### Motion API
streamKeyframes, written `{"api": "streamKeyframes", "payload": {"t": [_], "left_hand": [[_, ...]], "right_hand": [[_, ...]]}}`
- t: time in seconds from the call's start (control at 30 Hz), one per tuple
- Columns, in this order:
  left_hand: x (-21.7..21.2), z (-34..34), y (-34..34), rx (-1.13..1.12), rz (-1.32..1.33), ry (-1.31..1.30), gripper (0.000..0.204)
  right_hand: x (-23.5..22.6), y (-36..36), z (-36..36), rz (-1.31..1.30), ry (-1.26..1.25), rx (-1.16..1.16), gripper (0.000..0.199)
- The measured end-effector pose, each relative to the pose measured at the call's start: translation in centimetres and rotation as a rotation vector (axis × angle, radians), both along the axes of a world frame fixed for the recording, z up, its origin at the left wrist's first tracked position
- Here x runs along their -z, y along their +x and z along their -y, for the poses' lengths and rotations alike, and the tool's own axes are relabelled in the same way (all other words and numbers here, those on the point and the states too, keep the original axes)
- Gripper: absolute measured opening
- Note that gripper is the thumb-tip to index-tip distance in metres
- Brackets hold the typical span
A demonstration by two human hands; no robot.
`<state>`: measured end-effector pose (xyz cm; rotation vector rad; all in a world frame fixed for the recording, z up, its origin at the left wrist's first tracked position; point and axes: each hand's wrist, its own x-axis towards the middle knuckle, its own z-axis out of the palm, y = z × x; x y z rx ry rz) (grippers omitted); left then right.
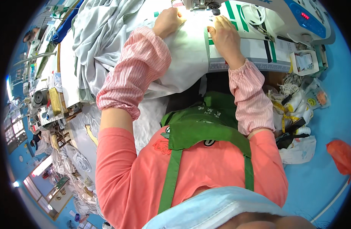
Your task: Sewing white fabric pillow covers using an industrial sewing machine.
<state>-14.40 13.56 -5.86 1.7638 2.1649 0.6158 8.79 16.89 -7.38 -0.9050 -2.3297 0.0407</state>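
Pale white-grey fabric (187, 57) lies over the sewing table, and its near part hangs off the front edge. My left hand (168, 22) is closed on the fabric with bent fingers, left of the sewing machine's needle area (211, 7). Just right of that area is my right hand (225, 38). Its fingers stretch forward over the fabric's right edge, the thumb standing apart from them. Overexposure washes out the cloth between my hands, so its exact edge there cannot be made out. Pink striped sleeve covers (143, 65) are on both my forearms.
Bunched grey fabric (103, 42) covers the table's left side. Right of my right hand are green strips (242, 19), thread snips (265, 32) and a ruler strip (251, 65). A small white box (304, 63) stands at the right edge, above thread cones (297, 101) and bags.
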Motion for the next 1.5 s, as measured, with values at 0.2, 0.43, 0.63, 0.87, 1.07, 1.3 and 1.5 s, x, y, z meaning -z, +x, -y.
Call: {"api": "streamKeyframes", "payload": {"t": [0.2, 0.43, 0.63, 0.87, 1.07, 1.3, 1.5], "left_hand": [[-1.6, 0.3, 0.1, 0.012, 0.001, -0.08, 0.028], [-2.0, 0.3, 0.4, 0.017, -0.06, -0.128, 0.028], [-1.4, 0.3, 0.0, 0.042, -0.08, -0.067, 0.03], [0.1, -0.1, -0.5, 0.041, 0.008, -0.044, 0.026], [0.9, -0.7, -0.7, 0.039, -0.044, 0.009, 0.028], [1.4, -1.0, -1.7, 0.014, 0.028, -0.017, 0.024], [1.7, -1.5, -1.8, 0.024, -0.006, -0.028, 0.019]], "right_hand": [[0.2, 0.2, -0.2, -0.014, -0.009, 0.082, 0.04], [0.6, 0.3, -0.7, -0.001, 0.013, 0.132, 0.038], [0.7, 0.3, -0.7, 0.015, 0.02, 0.116, 0.037], [0.7, 0.3, -0.8, 0.025, 0.038, 0.107, 0.037], [0.7, 0.4, -0.7, 0.039, 0.029, 0.105, 0.038], [-0.3, -0.7, -2.6, -0.199, 0.109, -0.048, 0.028], [-0.3, -2.1, -3.7, -0.437, -0.093, -0.114, 0.019]]}}
